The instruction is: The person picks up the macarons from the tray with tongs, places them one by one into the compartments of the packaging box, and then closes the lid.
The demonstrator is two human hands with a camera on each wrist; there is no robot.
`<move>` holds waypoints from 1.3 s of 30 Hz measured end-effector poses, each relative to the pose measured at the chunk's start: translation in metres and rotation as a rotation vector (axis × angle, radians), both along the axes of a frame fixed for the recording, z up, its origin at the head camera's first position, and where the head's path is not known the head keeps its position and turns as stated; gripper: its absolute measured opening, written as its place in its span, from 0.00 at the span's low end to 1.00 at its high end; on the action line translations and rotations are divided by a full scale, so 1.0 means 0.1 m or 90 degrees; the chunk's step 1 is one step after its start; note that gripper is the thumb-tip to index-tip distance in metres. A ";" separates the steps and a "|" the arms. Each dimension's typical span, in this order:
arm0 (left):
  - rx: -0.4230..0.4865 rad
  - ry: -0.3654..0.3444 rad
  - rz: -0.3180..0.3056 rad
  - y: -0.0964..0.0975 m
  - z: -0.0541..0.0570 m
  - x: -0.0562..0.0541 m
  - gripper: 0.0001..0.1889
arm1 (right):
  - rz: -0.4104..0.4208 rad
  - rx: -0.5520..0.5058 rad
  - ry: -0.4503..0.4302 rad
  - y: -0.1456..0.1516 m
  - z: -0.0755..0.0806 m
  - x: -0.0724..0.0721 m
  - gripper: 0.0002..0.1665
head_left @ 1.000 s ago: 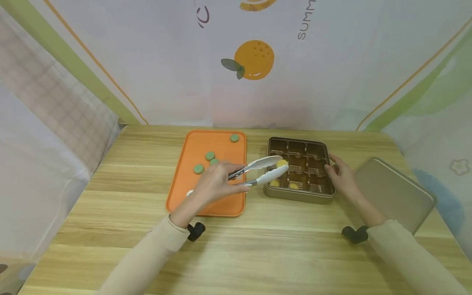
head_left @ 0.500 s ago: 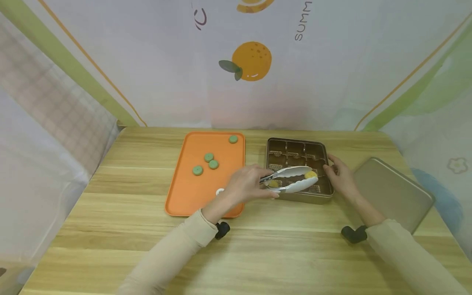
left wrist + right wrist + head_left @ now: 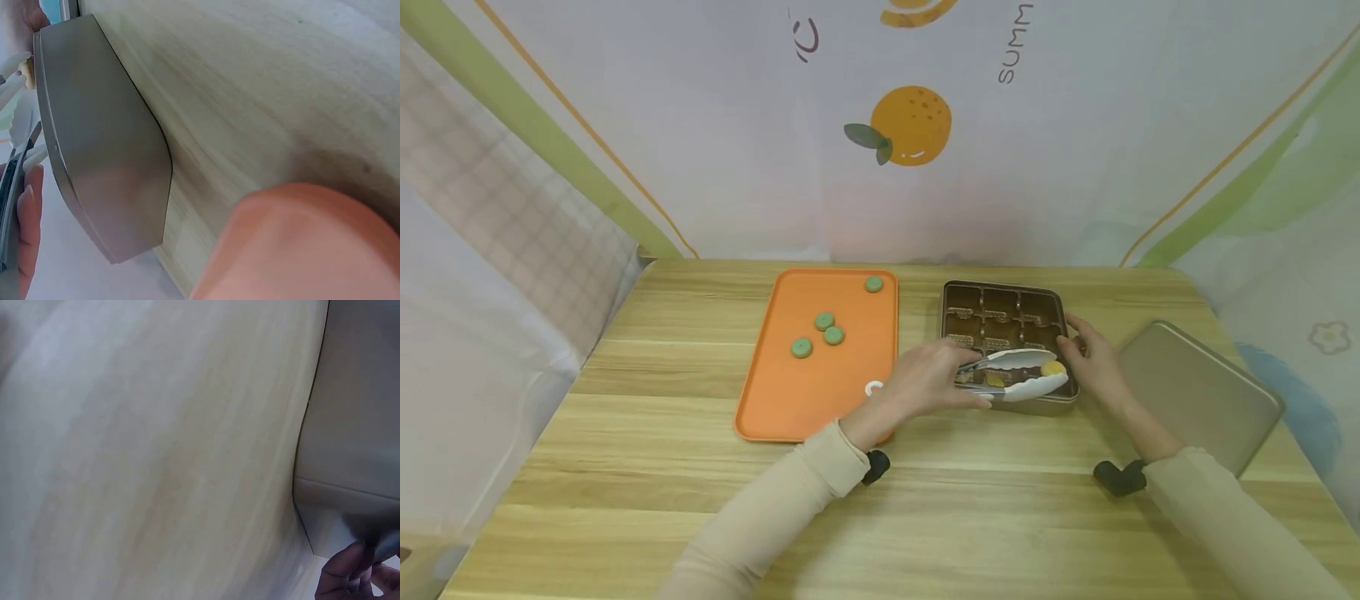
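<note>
My left hand grips a pair of tongs with white scalloped tips. Between those tips sits a round yellow cookie, over the front right compartment of a bronze-coloured divided tin. Another yellow piece lies in the front middle compartment, partly behind the tongs. The left wrist view shows the fingers along the tongs' metal arm, beside the tin's outer wall. My right hand holds the tin's right side by the rim, its bent fingers seen against the wall in the right wrist view.
An orange tray left of the tin bears several green round cookies. A white ring-like piece shows beside my left wrist. The flat tin lid lies at the right, under my right forearm. Fabric hangs behind the table.
My left hand has moved right with the tongs and yellow cookie, from the tin's left side to its front right compartment. The right hand stays at the tin's right side.
</note>
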State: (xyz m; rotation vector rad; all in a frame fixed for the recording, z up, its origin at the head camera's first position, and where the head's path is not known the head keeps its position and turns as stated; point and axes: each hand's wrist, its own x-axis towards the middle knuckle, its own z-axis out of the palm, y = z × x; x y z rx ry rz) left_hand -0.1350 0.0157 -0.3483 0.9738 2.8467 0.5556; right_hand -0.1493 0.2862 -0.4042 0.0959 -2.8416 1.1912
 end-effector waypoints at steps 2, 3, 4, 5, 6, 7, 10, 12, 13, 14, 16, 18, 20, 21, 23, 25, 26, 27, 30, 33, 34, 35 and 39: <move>-0.009 0.000 0.000 0.03 0.00 0.00 0.33 | 0.001 -0.002 -0.001 0.00 -0.01 0.00 0.31; -0.012 -0.001 0.001 0.04 0.01 0.00 0.33 | 0.002 -0.004 -0.001 0.00 -0.01 -0.01 0.31; -0.015 -0.003 0.002 0.05 0.01 -0.01 0.33 | 0.002 -0.006 -0.002 0.01 -0.01 -0.01 0.31; -0.017 -0.004 0.001 0.06 0.02 -0.01 0.33 | 0.002 -0.008 -0.001 0.01 -0.02 -0.01 0.31; -0.021 -0.006 0.002 0.06 0.02 -0.01 0.32 | 0.002 -0.010 -0.003 0.01 -0.02 -0.01 0.31; -0.025 -0.006 0.003 0.07 0.03 -0.01 0.32 | 0.003 -0.012 -0.004 0.01 -0.02 -0.01 0.31; -0.032 -0.008 0.003 0.09 0.05 -0.02 0.31 | 0.002 -0.014 -0.006 0.01 -0.02 -0.01 0.32; -0.038 -0.009 0.001 0.11 0.06 -0.02 0.31 | 0.002 -0.014 -0.005 0.01 -0.02 -0.01 0.32; -0.041 -0.013 0.001 0.11 0.07 -0.02 0.30 | 0.001 -0.013 -0.004 0.01 -0.01 -0.01 0.32; -0.041 -0.018 0.000 0.12 0.08 -0.03 0.30 | 0.000 -0.012 -0.004 0.01 -0.01 -0.01 0.32; -0.040 -0.028 0.001 0.13 0.10 -0.03 0.30 | -0.002 -0.012 -0.002 0.01 -0.01 -0.01 0.31; -0.038 -0.038 0.001 0.14 0.12 -0.04 0.29 | -0.005 -0.009 -0.002 0.00 -0.01 -0.01 0.31; -0.038 -0.043 0.001 0.14 0.13 -0.04 0.29 | -0.007 -0.008 -0.004 0.00 -0.01 -0.01 0.31; -0.038 -0.045 0.001 0.14 0.13 -0.04 0.28 | -0.007 -0.008 -0.005 0.00 -0.01 -0.01 0.31; -0.043 -0.046 -0.001 0.15 0.13 -0.04 0.29 | -0.008 -0.004 -0.005 0.00 -0.01 -0.02 0.31; -0.046 -0.047 -0.001 0.15 0.12 -0.05 0.30 | -0.009 0.000 -0.001 0.00 -0.01 -0.02 0.30; -0.046 -0.047 0.000 0.15 0.12 -0.05 0.30 | -0.008 0.001 0.000 0.00 -0.01 -0.02 0.30; -0.045 -0.048 0.000 0.14 0.12 -0.05 0.31 | -0.009 0.002 0.000 -0.01 -0.01 -0.02 0.30; -0.041 -0.042 -0.002 0.14 0.10 -0.04 0.32 | -0.009 -0.001 -0.002 -0.01 -0.01 -0.02 0.31; -0.036 -0.029 -0.004 0.12 0.07 -0.04 0.32 | -0.009 -0.006 -0.002 -0.01 -0.01 -0.01 0.31; -0.034 -0.024 -0.003 0.11 0.06 -0.04 0.32 | -0.009 -0.007 -0.005 -0.01 -0.01 -0.01 0.31; -0.031 -0.020 -0.002 0.10 0.05 -0.03 0.32 | -0.008 -0.007 -0.005 -0.01 -0.01 -0.01 0.31; 0.001 -0.026 0.006 0.04 0.01 -0.01 0.34 | -0.008 -0.006 -0.003 0.00 -0.01 -0.02 0.31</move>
